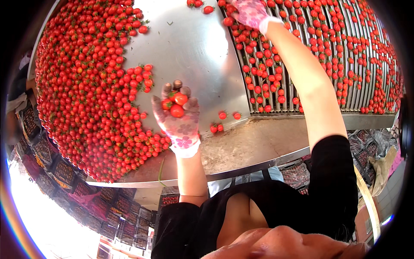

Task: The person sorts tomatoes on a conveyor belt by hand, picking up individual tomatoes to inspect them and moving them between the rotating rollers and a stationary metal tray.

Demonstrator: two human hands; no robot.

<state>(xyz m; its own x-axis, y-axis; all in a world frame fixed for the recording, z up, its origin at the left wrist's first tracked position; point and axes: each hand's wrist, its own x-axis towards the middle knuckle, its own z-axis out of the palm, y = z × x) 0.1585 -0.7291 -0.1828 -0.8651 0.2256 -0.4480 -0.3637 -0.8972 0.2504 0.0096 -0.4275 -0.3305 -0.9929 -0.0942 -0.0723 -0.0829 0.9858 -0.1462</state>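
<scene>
My left hand is palm up over the metal sheet, in a soiled thin glove with a pink flower print. Several red cherry tomatoes with green stems rest in its cupped fingers. At the top, my right hand, in a similar pink glove, reaches over the left edge of the roller conveyor. Its fingers look stretched out, partly cut off by the picture's edge, and touch or hover just above tomatoes there. Whether anything lies beneath them is hidden.
A large heap of cherry tomatoes covers the left of the metal sheet. A few loose tomatoes lie right of my left hand. More sit in rows between the rollers. Crates of tomatoes stand below, beyond the table's curved front edge.
</scene>
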